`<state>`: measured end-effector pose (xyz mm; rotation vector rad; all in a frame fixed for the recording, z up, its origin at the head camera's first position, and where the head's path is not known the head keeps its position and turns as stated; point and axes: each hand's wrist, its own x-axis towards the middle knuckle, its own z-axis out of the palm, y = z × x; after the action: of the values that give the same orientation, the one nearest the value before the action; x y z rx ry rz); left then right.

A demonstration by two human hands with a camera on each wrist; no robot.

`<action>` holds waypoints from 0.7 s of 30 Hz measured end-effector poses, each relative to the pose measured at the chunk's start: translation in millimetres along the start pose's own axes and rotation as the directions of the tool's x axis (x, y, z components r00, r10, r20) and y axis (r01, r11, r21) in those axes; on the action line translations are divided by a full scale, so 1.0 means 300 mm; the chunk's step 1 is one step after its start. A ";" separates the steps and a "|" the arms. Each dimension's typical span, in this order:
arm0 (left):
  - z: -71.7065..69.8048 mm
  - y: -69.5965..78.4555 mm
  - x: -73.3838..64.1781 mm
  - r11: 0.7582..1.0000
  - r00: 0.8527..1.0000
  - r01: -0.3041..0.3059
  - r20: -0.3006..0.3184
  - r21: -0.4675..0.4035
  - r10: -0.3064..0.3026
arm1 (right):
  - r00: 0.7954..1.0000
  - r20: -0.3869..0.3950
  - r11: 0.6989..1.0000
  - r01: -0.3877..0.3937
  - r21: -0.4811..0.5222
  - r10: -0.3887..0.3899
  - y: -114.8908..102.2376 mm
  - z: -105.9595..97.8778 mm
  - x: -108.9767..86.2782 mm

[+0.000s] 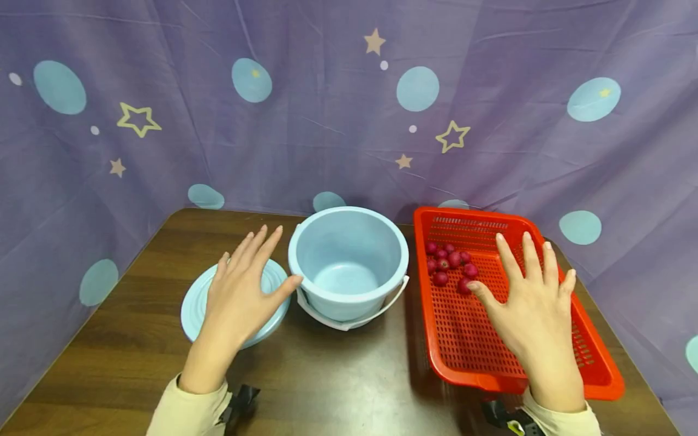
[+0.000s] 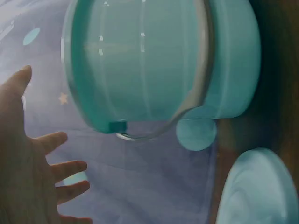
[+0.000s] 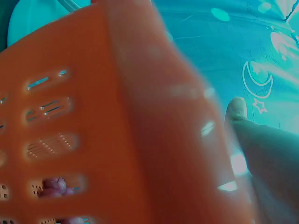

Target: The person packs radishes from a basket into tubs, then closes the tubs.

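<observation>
In the head view my left hand (image 1: pixel 240 290) hovers with fingers spread over a pale blue round lid (image 1: pixel 193 309) on the table. My right hand (image 1: pixel 537 309) is spread the same way above a red plastic basket (image 1: pixel 428 303), holding nothing. Several small dark-red round fruits (image 1: pixel 454 259) lie in the basket's far left part. Between the hands stands a light blue bucket (image 1: pixel 349 297), its inside bare and its white handle (image 1: pixel 345 326) hanging down in front. The left wrist view shows the left fingers (image 2: pixel 70 170) stretched out beside the bucket, touching nothing.
The brown wooden table (image 1: pixel 349 375) carries all of these things. A purple curtain (image 1: pixel 327 121) with stars and blue dots hangs behind and along both sides. Black straps (image 1: pixel 240 402) sit at both wrists. The basket wall (image 3: pixel 103 116) fills much of the right wrist view.
</observation>
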<state>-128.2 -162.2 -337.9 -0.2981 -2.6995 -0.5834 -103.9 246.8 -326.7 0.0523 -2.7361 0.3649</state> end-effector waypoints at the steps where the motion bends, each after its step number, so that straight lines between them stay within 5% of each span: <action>1: 0.009 -0.003 0.003 0.999 1.000 0.005 0.013 -0.041 -0.004 | 1.000 -0.004 1.000 0.001 0.003 -0.001 0.002 0.000 0.000; 11: 0.073 -0.044 0.020 0.936 0.988 0.096 0.149 -0.338 -0.048 | 0.999 -0.033 1.000 0.020 0.024 -0.019 -0.002 0.000 0.006; 18: 0.109 -0.054 0.026 0.816 0.974 0.158 0.222 -0.556 -0.037 | 0.997 -0.066 0.998 0.031 0.057 -0.028 0.004 -0.006 0.006; 21: 0.125 -0.049 0.031 0.785 0.972 0.173 0.233 -0.595 -0.037 | 0.993 -0.119 0.995 0.016 0.101 -0.004 0.015 -0.017 0.005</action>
<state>-152.1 -158.0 -371.6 -0.3898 -2.6473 -1.5531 -103.7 252.4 -322.6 0.0694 -2.5973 0.4880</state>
